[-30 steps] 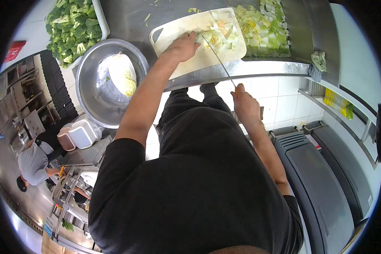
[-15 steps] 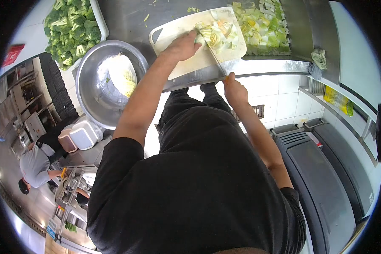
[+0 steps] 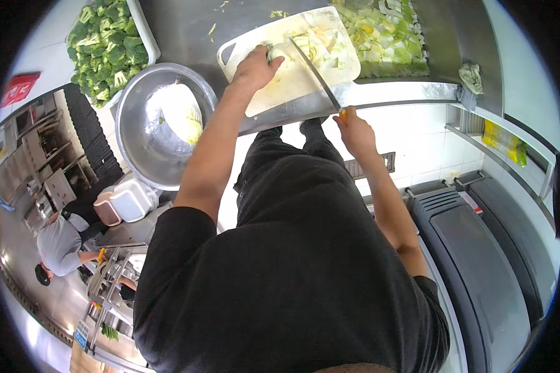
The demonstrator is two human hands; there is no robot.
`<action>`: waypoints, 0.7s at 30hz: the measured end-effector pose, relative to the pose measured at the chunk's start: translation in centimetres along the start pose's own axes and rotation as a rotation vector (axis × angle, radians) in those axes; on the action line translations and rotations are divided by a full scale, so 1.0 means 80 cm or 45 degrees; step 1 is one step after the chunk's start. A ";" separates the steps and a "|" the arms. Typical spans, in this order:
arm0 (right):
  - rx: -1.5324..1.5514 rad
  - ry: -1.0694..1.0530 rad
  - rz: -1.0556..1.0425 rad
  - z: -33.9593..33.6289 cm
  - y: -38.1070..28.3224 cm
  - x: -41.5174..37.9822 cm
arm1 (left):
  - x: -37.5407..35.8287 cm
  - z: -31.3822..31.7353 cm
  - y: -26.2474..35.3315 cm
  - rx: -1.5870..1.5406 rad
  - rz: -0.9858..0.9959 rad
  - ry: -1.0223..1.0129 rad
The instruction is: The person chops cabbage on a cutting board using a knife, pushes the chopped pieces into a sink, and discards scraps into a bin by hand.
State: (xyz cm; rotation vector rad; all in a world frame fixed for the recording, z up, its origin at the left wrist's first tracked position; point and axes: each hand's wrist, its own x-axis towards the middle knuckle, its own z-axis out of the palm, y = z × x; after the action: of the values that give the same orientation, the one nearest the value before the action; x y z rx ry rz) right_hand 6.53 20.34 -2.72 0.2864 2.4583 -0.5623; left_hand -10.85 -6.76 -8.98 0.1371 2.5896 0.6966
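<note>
My right hand (image 3: 356, 129) is closed around the yellow handle of a kitchen knife (image 3: 315, 73). The blade slants up over a white cutting board (image 3: 270, 99), beside sliced pale-green cabbage (image 3: 326, 48). On the left part of the board, my left hand (image 3: 257, 67) has its thumb and fingers around a pale piece of cabbage (image 3: 274, 51), mostly hidden by the hand. Left of that arm, a large steel bowl (image 3: 140, 158) holds a bigger piece of napa cabbage (image 3: 180, 112).
Cut cabbage (image 3: 386, 40) is heaped right of the board. A white tray (image 3: 144, 28) of broccoli florets (image 3: 106, 50) stands at upper left. A crumpled cloth (image 3: 470, 78) lies on the counter's right edge. Another person (image 3: 59, 245) bends over equipment at lower left.
My left hand has shifted left along the board, away from the sliced cabbage. The knife has tilted and its blade now shows more fully; my right hand has moved slightly right and down.
</note>
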 end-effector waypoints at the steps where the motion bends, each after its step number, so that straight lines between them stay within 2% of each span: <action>1: 0.016 0.007 -0.003 -0.006 -0.001 -0.008 | 0.000 -0.002 -0.001 0.044 0.005 0.030; 6: 0.075 -0.017 0.032 -0.007 0.016 -0.041 | -0.004 -0.029 0.024 0.170 0.015 0.049; 9: 0.098 -0.030 0.042 0.003 0.032 -0.059 | 0.004 -0.010 0.015 0.162 0.271 0.172; 12: 0.116 -0.017 0.051 0.005 0.043 -0.072 | 0.007 -0.003 0.007 0.175 0.312 0.143; 15: 0.138 -0.035 0.033 0.001 0.047 -0.080 | -0.009 -0.002 0.014 0.134 0.022 0.111; 18: 0.103 -0.093 -0.045 -0.003 0.046 -0.073 | -0.031 -0.006 0.018 -0.021 -0.229 0.294; 21: 0.055 -0.078 -0.160 0.003 0.042 -0.045 | -0.032 0.018 -0.017 -0.003 -0.268 0.501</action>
State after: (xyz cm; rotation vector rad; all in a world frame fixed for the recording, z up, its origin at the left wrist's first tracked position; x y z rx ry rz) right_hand 10.63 22.94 -1.79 0.1304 2.4186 -0.6685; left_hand -7.89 -7.81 -9.70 -0.2998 2.9145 0.7054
